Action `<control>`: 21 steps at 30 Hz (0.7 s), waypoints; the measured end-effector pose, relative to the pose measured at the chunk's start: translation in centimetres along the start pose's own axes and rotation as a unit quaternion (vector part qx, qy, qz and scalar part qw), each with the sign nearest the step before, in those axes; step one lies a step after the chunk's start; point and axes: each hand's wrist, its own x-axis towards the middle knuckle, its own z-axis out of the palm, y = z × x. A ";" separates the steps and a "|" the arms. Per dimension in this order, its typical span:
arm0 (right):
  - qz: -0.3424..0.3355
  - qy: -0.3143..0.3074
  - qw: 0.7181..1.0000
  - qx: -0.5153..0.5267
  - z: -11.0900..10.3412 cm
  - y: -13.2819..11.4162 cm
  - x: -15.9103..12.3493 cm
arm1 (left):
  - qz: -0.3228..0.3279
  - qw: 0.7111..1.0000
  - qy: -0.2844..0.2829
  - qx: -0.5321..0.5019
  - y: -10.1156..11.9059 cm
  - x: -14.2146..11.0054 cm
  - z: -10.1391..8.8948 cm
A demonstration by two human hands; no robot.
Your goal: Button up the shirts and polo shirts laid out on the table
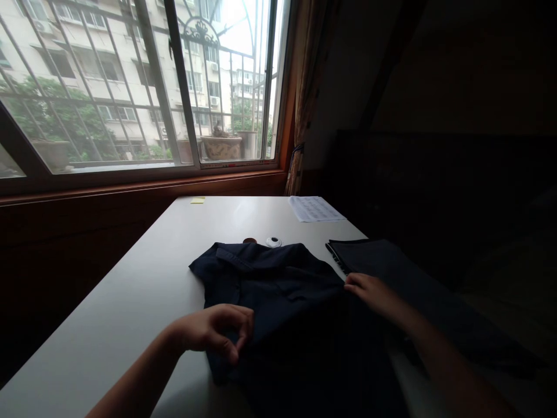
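A dark navy garment (278,290), perhaps a shirt, lies rumpled on the white table (130,302) and runs down to the bottom of the view. My right hand (368,288) pinches the garment's right edge between thumb and fingers. Over the garment's left side is my left hand (221,331), its fingers curled in toward the thumb. Whatever that pinch holds, if anything, is too small or dark to make out. The lower folds of the cloth vanish in shadow.
Just behind the garment sit a white disc with a black centre (274,241) and a small brown round thing (249,240). Dark folded cloth (374,255) lies to the right. Printed paper (316,209) and a yellow note (197,200) are at the far edge, before a barred window (143,87).
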 end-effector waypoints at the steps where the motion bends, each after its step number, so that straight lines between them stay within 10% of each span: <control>1: -0.001 0.006 1.000 -0.007 -0.2 -0.1 0.0 | -0.005 1.000 -0.002 -0.019 0.2 -0.2 -0.3; 8: 0.018 0.019 0.998 -0.052 -1.5 -3.0 0.3 | -0.053 0.997 -0.020 -0.061 -1.1 0.1 -0.1; 14: -0.132 -0.004 0.991 0.002 0.2 -10.3 1.5 | -0.005 0.988 0.120 0.098 -2.7 2.2 1.4; 21: -0.271 -0.102 0.957 0.026 7.7 -14.8 5.8 | -0.018 0.849 0.224 0.478 -7.5 3.0 1.9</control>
